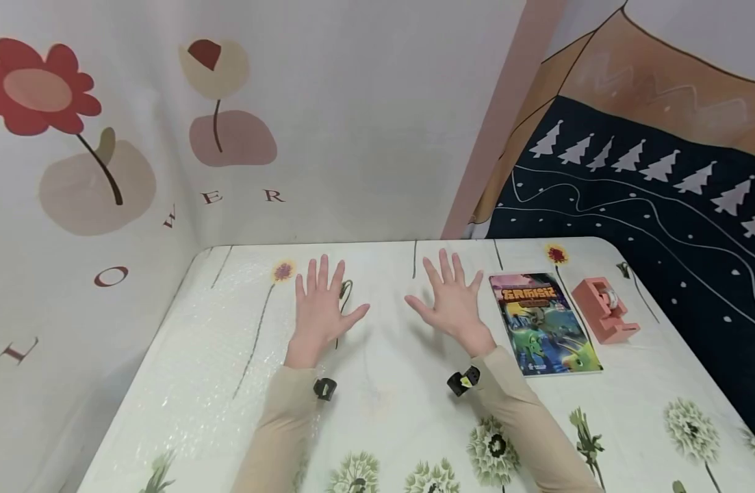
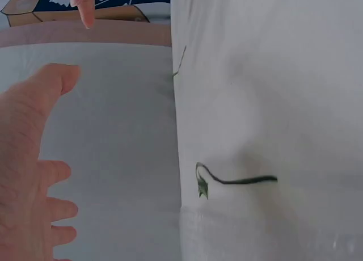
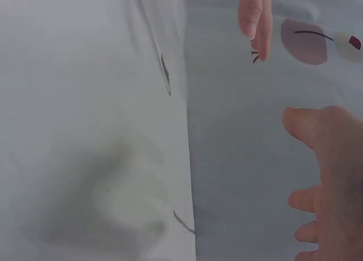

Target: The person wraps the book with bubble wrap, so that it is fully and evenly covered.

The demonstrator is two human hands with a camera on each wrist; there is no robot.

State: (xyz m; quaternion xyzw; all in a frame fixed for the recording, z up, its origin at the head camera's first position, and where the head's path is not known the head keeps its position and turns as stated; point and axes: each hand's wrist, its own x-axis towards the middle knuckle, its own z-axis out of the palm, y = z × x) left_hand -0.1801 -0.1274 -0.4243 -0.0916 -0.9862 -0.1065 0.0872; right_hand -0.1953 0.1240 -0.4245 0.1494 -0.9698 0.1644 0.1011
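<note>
Both hands hover over the white flower-printed table, palms down with fingers spread. My left hand [image 1: 318, 311] is left of the middle, its thumb pointing towards the other hand, and it holds nothing. To the right, my right hand [image 1: 456, 301] is likewise bare, its thumb pointing left. Nearest to it lies a colourful comic-style book [image 1: 545, 324], cover up, just beyond the right wrist. A pink tape dispenser [image 1: 605, 310] with a roll of clear tape stands to the right of the book. In the left wrist view, the left thumb [image 2: 59, 79] and fingertips stick out straight.
The tabletop [image 1: 377, 424] bears printed dandelions and stems, with a shiny clear cover at left. Behind it hangs a pale curtain [image 1: 365, 123] with printed flowers and letters. A dark cloth with white trees [image 1: 630, 178] hangs along the right side.
</note>
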